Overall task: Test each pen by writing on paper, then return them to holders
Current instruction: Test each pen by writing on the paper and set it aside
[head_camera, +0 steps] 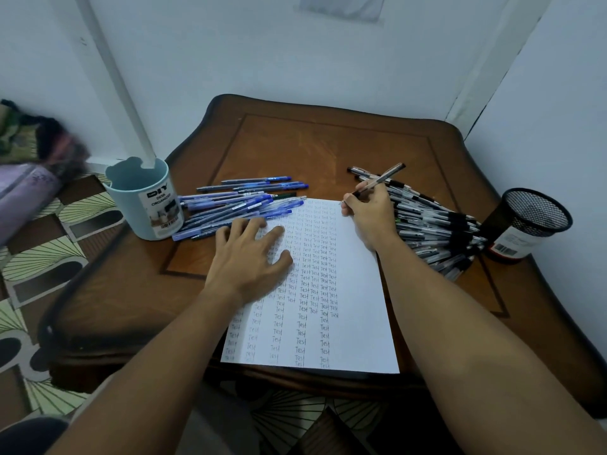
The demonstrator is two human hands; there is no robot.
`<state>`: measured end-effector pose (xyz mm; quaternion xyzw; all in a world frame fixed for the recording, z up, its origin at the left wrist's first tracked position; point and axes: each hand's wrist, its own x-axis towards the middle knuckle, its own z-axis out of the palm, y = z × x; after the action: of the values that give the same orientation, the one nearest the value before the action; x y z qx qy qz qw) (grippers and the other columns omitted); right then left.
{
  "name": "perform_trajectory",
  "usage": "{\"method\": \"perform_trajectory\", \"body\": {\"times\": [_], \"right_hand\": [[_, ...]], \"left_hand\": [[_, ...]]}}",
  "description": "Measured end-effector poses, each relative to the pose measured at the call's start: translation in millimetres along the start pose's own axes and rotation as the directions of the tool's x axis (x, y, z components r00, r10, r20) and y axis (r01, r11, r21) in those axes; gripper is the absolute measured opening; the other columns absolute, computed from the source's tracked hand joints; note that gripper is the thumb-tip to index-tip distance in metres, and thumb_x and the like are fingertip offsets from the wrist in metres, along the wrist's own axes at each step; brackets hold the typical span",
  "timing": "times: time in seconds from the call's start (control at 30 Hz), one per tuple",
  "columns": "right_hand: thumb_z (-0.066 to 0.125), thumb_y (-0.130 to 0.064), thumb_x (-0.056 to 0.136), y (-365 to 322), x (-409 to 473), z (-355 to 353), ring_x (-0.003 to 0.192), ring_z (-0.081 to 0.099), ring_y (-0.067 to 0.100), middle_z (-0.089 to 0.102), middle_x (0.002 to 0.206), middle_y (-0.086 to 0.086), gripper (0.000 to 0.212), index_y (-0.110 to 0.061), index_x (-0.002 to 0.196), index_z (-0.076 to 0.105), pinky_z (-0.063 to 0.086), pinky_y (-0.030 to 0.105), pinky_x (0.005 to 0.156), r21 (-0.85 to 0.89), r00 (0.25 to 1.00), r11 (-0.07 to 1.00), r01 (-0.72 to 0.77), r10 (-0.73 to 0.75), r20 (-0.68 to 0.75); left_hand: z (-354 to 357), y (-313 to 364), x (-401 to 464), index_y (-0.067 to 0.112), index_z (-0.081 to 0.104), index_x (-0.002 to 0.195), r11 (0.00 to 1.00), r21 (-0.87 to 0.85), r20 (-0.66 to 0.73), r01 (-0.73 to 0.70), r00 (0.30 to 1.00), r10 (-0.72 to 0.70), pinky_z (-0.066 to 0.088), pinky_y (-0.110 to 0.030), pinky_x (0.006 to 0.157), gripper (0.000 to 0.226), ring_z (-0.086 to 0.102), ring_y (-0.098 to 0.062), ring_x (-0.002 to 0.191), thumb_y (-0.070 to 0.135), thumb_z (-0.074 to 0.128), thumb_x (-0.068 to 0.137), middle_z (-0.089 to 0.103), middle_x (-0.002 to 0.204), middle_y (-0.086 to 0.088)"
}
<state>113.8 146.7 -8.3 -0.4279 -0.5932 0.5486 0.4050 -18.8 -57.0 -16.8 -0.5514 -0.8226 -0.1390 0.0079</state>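
Right hand (369, 213) pinching a clear black-tipped pen (377, 182), tip at far right corner of the paper (358, 290), just past the last column of "Test". Left hand (253, 254) spread flat, fingers straight, pressing the paper's left side. Blue pens (243, 205) piled loose on the far left, touching the paper's edge; black pens (437, 231) heaped on the right under the right wrist. Teal holder (144, 198) far left, mesh holder (528, 221) far right, neither seen holding pens.

Risks, as judged: paper likely to skid if the left palm lifted mid-stroke; right forearm liable to sweep black pens off the right edge; tested and untested pens easily mixed, piles unsorted; little blank paper left.

Dark wooden worktop (312, 142) with inlaid border, jammed into a pale-walled corner. Patterned floor (49, 244) on the left, dim light.
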Motion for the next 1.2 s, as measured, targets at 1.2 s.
{"method": "perform_trajectory", "body": {"times": [1.2], "right_hand": [[0.06, 0.005, 0.093, 2.4, 2.0, 4.2, 0.07, 0.064, 0.019, 0.064, 0.091, 0.015, 0.027, -0.021, 0.09, 0.05, 0.058, 0.045, 0.08, -0.134, 0.998, 0.99, 0.039, -0.044, -0.038]], "left_hand": [[-1.0, 1.8, 2.2, 0.036, 0.047, 0.142, 0.998, 0.056, 0.006, 0.022, 1.0, -0.023, 0.019, -0.045, 0.107, 0.071, 0.027, -0.017, 0.129, 0.067, 0.019, 0.084, 0.042, 0.142, 0.006]]}}
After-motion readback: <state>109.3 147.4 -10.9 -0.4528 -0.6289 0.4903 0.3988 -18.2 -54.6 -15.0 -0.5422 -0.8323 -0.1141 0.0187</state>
